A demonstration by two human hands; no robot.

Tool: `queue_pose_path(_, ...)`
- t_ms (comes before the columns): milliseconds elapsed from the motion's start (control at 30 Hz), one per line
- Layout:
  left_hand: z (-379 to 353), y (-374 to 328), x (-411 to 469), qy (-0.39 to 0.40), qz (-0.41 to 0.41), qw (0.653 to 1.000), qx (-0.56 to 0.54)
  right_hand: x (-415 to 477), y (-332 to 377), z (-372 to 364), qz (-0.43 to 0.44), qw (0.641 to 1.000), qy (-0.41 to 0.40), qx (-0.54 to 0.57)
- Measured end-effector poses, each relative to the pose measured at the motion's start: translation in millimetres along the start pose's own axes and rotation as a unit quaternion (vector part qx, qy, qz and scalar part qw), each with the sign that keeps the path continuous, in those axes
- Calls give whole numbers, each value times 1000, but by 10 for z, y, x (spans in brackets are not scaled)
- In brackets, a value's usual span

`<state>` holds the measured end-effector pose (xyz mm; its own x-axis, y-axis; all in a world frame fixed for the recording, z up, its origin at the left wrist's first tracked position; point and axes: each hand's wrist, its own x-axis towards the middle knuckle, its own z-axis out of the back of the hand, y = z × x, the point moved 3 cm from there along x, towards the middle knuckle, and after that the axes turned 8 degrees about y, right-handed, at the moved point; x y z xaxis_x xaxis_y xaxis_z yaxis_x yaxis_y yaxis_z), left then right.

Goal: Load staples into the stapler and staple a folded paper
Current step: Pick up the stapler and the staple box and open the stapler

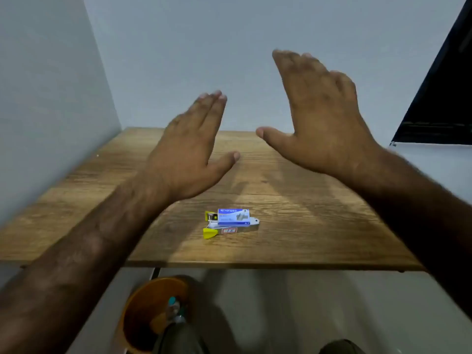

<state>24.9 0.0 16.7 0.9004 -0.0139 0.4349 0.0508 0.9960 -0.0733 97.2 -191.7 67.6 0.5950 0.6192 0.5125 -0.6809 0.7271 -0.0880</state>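
Observation:
A small yellow and silver stapler (214, 229) lies near the front middle of the wooden table (319, 221). A blue box of staples (233, 216) rests on top of it and hides part of it. My left hand (189, 154) is raised above the table, flat, fingers together and thumb out, holding nothing. My right hand (321, 118) is raised higher on the right, palm away, fingers stretched, also holding nothing. Both hands hover well above and behind the stapler. No paper is in sight.
Grey walls stand close at the left and behind the table. A dark window or screen (444, 85) is at the upper right. Below the table's front edge sits an orange bin (143, 315) with a bottle in it, beside my knees.

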Motion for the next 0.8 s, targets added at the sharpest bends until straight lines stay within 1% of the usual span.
queue_pose_path(100,-154,57,-202,49,0,998,-47,-152,79,-200,37,997,61,39)
queue_pose_path(167,-250,93,-358,103,6,988,-113,-286,133,-374,53,985,129,103)
queue_pose_path(233,-311,122,-499,177,12,967,-182,-410,176,-523,71,960,195,189)
queue_pose_path(267,-327,126,-572,210,14,955,-208,-473,198,-585,85,941,227,237)
queue_pose_path(333,-385,137,-708,238,11,948,-209,-591,251,-717,105,912,261,299)
queue_pose_path(433,-429,140,-815,217,4,957,-193,-690,288,-884,106,892,267,348)
queue_pose_path(533,-426,112,-825,190,-19,963,-189,-727,308,-975,90,886,249,380)
queue_pose_path(600,-436,97,-813,174,-27,967,-185,-729,311,-1001,80,889,225,391)
queue_pose_path(700,-481,96,-797,146,-16,971,-190,-725,332,-1021,72,897,201,386)
queue_pose_path(800,-512,85,-793,141,-12,972,-189,-726,326,-1027,65,900,187,389)
